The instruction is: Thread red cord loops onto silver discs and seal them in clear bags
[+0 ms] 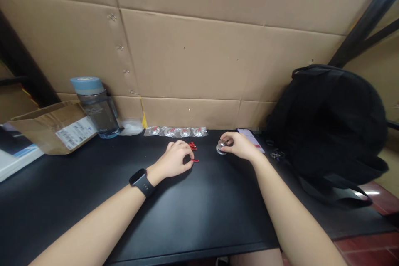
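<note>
My left hand (174, 158), with a black watch on its wrist, rests on the black table (199, 212) with fingers curled over small red clips (193, 147); one red piece (195, 160) lies at its fingertips. My right hand (239, 144) pinches a small round silver part (221, 147) that sits on the table. Whether the left fingers grip a clip is hidden.
A row of small clear bags (176, 131) with round parts lies along the cardboard wall. A water bottle (95, 107) and an open cardboard box (51, 126) stand at the left. A black backpack (330, 120) fills the right, with a phone (251, 138) beside it.
</note>
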The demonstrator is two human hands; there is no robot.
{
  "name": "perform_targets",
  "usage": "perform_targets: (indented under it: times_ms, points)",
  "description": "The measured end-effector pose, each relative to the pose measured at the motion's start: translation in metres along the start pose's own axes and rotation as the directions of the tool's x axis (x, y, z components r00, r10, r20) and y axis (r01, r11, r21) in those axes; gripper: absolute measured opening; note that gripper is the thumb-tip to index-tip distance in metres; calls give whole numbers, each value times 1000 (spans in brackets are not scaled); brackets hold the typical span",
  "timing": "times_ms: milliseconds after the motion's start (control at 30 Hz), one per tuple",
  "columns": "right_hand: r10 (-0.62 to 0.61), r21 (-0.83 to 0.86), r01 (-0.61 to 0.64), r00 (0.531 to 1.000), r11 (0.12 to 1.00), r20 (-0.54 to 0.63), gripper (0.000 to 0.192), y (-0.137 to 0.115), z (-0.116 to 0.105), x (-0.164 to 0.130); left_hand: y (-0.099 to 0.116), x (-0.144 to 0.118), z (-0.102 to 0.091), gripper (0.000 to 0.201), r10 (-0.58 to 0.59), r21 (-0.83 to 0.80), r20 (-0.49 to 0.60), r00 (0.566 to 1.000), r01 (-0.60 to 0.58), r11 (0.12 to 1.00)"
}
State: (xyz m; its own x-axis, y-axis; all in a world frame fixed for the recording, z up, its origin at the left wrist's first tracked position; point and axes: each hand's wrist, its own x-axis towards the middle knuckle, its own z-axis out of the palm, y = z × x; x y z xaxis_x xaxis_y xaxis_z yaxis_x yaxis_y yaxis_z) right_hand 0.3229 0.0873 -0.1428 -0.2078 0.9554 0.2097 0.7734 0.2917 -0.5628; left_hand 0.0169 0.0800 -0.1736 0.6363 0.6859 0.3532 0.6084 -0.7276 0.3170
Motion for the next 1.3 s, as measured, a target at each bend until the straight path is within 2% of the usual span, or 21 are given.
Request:
perform_targets:
  times_ms: [300,467,600,733,900,1067,1300]
  points:
    - [-15,17,15,1000,1000,-1,27,-2,2,0,2,3,4,10,37,8,23,999,-37,999]
    - [-37,-2,37,999,999,-6,27,-9,4,-1,8,6,1,7,32,56,69,997,-36,998]
    - [-47,-3,47,999,999,-18,30,-13,8,-2,15,2,5,8,61,108,60,996,-67,992]
    - [-73,28,73,997,997,-10,33,-15,12,-3,15,-2,10,10,103,128,23,994,-105,986]
    - [-118,23,118,993,993,-2,35,-23,16,-5,12,1,1,14,22,70,-77,997,-17,997]
    - [-144,38,143,990,989,12,33,-35,23,-8,13,2,-10,10,-12,13,-142,990,14,1000]
    - [-152,138,149,988,979,13,36,-43,31,-8,11,4,-12,3,-106,-56,-226,968,96,994]
